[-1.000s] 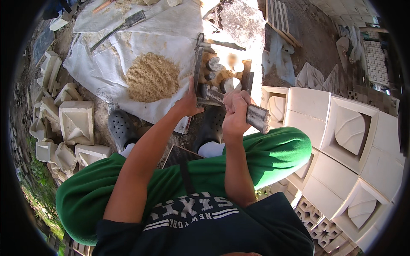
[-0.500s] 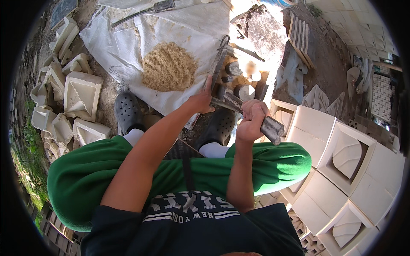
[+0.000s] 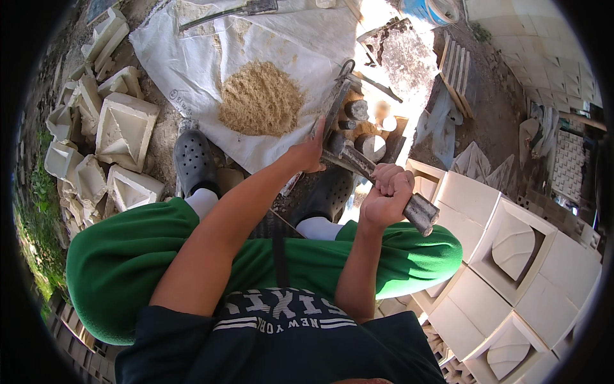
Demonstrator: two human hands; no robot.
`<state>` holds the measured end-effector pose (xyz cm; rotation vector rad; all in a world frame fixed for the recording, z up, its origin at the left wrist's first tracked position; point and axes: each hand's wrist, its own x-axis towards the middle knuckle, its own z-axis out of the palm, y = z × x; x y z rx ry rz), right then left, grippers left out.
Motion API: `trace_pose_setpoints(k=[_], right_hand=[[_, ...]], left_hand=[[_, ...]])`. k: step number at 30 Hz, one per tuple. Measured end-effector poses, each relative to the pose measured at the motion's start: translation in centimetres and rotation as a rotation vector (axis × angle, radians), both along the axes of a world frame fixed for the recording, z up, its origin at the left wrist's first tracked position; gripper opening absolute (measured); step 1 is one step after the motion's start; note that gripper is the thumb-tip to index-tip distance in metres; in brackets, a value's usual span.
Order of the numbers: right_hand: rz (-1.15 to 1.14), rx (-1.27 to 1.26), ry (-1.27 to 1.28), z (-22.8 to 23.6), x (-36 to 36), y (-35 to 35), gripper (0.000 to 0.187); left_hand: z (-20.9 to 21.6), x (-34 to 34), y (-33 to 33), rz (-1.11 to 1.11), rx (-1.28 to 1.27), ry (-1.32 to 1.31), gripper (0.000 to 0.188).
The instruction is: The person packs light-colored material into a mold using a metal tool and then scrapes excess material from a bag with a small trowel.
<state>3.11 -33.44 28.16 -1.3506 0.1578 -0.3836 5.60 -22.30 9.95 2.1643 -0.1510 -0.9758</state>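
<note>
My right hand (image 3: 391, 192) is wrapped round a thick grey bar (image 3: 423, 214) crusted with cement, held aslant. The bar's far end reaches over a wooden and metal mould frame (image 3: 338, 99). My left hand (image 3: 308, 153) rests against the near left corner of that frame, index finger stretched along its side and thumb spread. Inside the frame stand several round grey cylinders (image 3: 369, 146) of different sizes, with some sand about them. Just left of the frame, a heap of damp sand (image 3: 261, 99) lies on a white woven sheet (image 3: 198, 70).
Cream moulded blocks (image 3: 126, 131) are piled at the left. Stacked pale ventilation blocks (image 3: 489, 256) stand close by my right knee. A long-handled trowel-like tool (image 3: 230, 11) lies at the far edge of the sheet. A blue bucket (image 3: 422, 9) and wooden slats (image 3: 455, 70) sit far right.
My right hand and the bar have come slightly nearer to me and rightward. My left hand stays on the frame's corner. The whole view has shifted a little.
</note>
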Motion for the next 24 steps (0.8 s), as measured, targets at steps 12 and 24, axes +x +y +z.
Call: trace_pose_setpoints(k=[12, 24], right_hand=[[-0.014, -0.189, 0.135, -0.2, 1.8, 0.6, 0.029], [-0.051, -0.141, 0.138, 0.8, 0.7, 0.5, 0.024]], left_hand=[[-1.1, 0.1, 0.3, -0.035, -0.038, 0.03, 0.13], [-3.2, -0.3, 0.2, -0.021, -0.124, -0.211, 0.133]])
